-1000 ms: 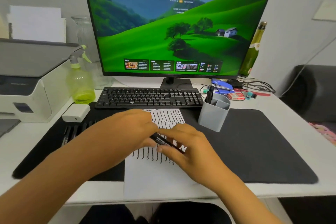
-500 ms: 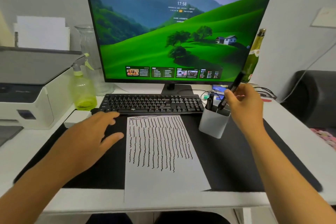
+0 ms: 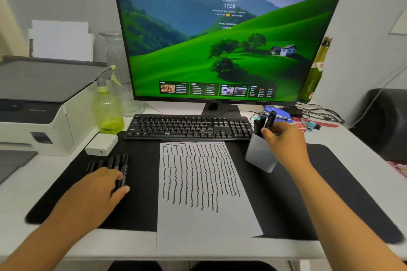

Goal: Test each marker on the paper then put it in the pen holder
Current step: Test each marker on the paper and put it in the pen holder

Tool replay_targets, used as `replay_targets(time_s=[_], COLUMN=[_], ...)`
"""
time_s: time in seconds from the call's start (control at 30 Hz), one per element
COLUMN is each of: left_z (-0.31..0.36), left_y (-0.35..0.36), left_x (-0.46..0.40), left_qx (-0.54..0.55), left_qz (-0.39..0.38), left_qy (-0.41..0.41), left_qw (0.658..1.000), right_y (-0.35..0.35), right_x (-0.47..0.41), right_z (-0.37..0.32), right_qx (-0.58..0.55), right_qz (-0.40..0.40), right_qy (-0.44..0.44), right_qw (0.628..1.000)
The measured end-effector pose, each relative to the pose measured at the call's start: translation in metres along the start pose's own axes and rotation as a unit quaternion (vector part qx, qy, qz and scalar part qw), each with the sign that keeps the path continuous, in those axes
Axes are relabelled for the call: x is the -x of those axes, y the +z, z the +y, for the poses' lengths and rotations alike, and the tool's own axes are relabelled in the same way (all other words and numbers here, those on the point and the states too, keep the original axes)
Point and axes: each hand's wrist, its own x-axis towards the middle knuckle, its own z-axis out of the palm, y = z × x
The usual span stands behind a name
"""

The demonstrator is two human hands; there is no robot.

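Head view shows your right hand (image 3: pixel 284 138) curled round a black marker (image 3: pixel 270 120), holding it upright with its lower end going into the holder (image 3: pixel 259 156). The holder stands directly under that hand, and two more markers (image 3: pixel 259 124) already stand in it, just beside the one you hold. If you let go before the marker seats, it may catch on those two or on the rim and tip out onto the mat (image 3: pixel 286 193). Your wrist also hangs over the holder's near edge, so drawing back low could knock the holder over; it looks light, which is my judgement only.

Your left hand (image 3: pixel 97 189) lies on the row of untested markers (image 3: pixel 110 166) at the far left of the mat. Its fingers look loosely bent over the row and the thumb points toward the paper (image 3: pixel 198 182); I cannot tell whether it grips one yet. The markers lie side by side and touching, so picking one by feel could roll its neighbours apart or toward the mat's edge.

The paper lies between your hands, its near edge past the mat and over the desk's front. Wavy test lines cover its upper half. A sleeve or forearm dragged across could shift it or smear fresh ink. Beyond your left hand stand a white adapter (image 3: pixel 101 145) and a spray bottle (image 3: pixel 108 112), near enough to bump on a wide reach.
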Motion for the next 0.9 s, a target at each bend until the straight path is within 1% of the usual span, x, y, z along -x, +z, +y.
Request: replay_targets(time_s=[0.1,0.17,0.27,0.37,0.4,0.43,0.5,0.53,0.57,0.6,0.7,0.77,0.83,0.87,0.9], left_z=[0.003,0.005,0.008,0.017,0.02,0.023,0.028,0.029,0.029,0.03,0.034,0.039,0.052,0.061,0.07], left_y=[0.005,0.006,0.008,0.009,0.01,0.011,0.013,0.014,0.016,0.016,0.012,0.007,0.003,0.001,0.0], left_x=[0.001,0.001,0.002,-0.002,-0.005,-0.008,-0.011,-0.011,-0.01,-0.01,-0.009,-0.006,0.006,0.014,0.022], left_qx=[-0.01,-0.007,0.001,-0.029,-0.047,-0.068,-0.097,-0.105,-0.111,-0.115,-0.09,-0.025,0.053,0.083,0.107], left_qz=[-0.008,-0.007,-0.006,-0.015,-0.033,-0.053,-0.067,-0.053,-0.033,-0.021,-0.016,0.008,0.06,0.088,0.109], left_qy=[-0.023,-0.033,-0.054,-0.089,-0.112,-0.137,-0.167,-0.165,-0.157,-0.151,-0.132,-0.095,-0.041,-0.015,0.006], left_qw=[1.0,0.999,0.999,0.996,0.992,0.987,0.979,0.979,0.981,0.982,0.987,0.995,0.996,0.993,0.988], right_y=[0.002,0.002,0.001,-0.001,-0.003,-0.004,-0.005,-0.004,-0.003,0.0,0.01,0.021,0.033,0.038,0.043], right_x=[0.001,0.002,0.004,0.001,0.002,0.004,0.019,0.03,0.042,0.055,0.097,0.125,0.15,0.16,0.166], right_z=[0.0,0.0,-0.002,-0.002,-0.002,-0.003,-0.009,-0.015,-0.022,-0.031,-0.057,-0.071,-0.086,-0.093,-0.1], right_qx=[0.095,0.125,0.125,0.075,0.053,0.031,-0.01,-0.035,-0.067,-0.1,-0.178,-0.218,-0.264,-0.289,-0.313], right_qz=[-0.007,-0.005,-0.002,-0.009,0.006,0.038,0.139,0.185,0.211,0.212,0.141,0.06,-0.075,-0.16,-0.236], right_qy=[-0.018,-0.023,-0.029,0.0,0.006,0.007,-0.013,-0.028,-0.041,-0.051,-0.09,-0.107,-0.069,-0.033,0.004], right_qw=[0.995,0.992,0.992,0.997,0.999,0.999,0.99,0.982,0.974,0.971,0.97,0.968,0.959,0.943,0.92])
